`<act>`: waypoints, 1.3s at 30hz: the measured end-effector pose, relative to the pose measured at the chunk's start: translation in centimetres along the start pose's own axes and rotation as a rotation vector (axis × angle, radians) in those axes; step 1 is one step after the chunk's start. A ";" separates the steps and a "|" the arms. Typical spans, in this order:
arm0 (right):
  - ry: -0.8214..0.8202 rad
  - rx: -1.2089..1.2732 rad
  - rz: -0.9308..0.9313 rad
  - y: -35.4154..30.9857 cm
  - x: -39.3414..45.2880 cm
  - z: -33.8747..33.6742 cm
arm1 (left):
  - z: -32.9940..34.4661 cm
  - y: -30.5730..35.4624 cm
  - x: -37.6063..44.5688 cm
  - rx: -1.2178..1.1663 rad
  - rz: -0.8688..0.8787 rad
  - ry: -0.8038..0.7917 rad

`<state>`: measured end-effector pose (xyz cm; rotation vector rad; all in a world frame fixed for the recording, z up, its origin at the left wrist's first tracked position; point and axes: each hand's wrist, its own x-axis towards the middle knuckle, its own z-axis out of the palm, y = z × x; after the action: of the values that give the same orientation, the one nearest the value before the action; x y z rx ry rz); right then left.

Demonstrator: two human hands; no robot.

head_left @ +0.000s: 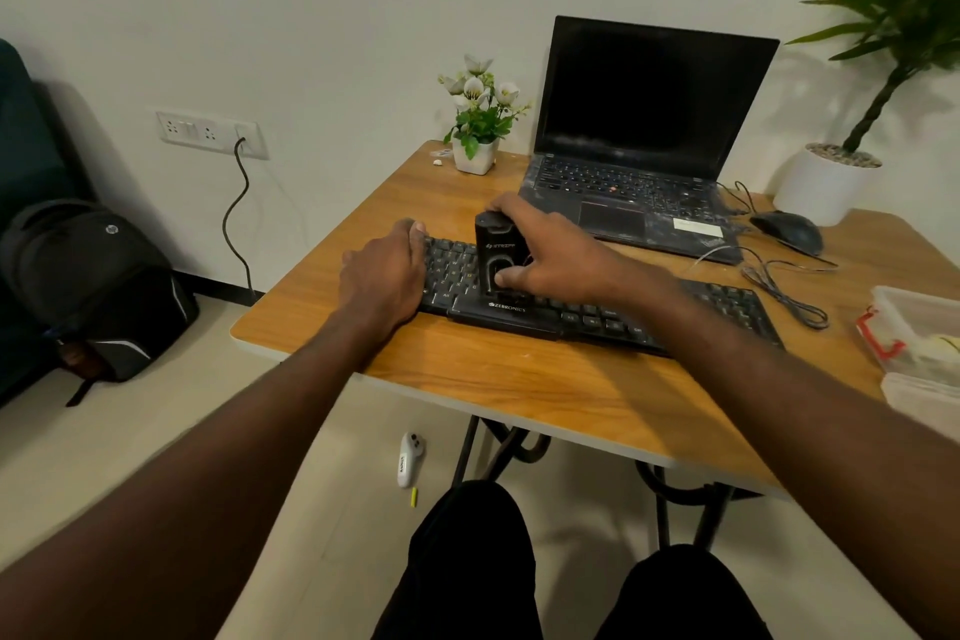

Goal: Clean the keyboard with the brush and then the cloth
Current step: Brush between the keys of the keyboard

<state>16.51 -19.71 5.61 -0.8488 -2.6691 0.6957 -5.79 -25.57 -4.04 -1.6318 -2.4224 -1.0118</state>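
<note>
A black keyboard (pixel 582 314) lies across the wooden table (pixel 519 379). My left hand (pixel 387 270) rests on its left end, fingers curled over the far edge. My right hand (pixel 550 252) grips a black block-shaped brush tool (pixel 495 244) that stands upright on the keys left of the middle, thumb at its lower front. Its bristles are hidden under the tool. No cloth is clearly in view.
An open black laptop (pixel 644 135) sits behind the keyboard, a small flower pot (pixel 475 153) to its left, a mouse (pixel 789 230) and loose cable (pixel 779 286) to its right. A clear plastic box (pixel 914 327) stands at the table's right edge. A backpack (pixel 98 286) is on the floor at left.
</note>
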 end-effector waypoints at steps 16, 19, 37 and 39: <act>-0.066 -0.153 0.089 1.0 -1.2 -2.9 | 0.1 -0.1 0.0 0.025 0.024 0.007; 0.073 0.045 0.049 -0.2 -0.7 -0.5 | 0.3 -0.2 0.1 0.025 0.016 0.013; -0.009 -0.136 -0.164 -1.5 -2.6 1.6 | 0.3 -0.4 0.2 0.036 0.029 -0.005; -0.049 -0.120 -0.104 -0.5 -3.6 -0.2 | 0.3 -0.4 0.2 0.027 0.037 -0.010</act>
<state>19.24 -22.12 5.72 -0.7240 -2.7993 0.5429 -6.12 -25.39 -4.37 -1.6707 -2.3916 -0.9642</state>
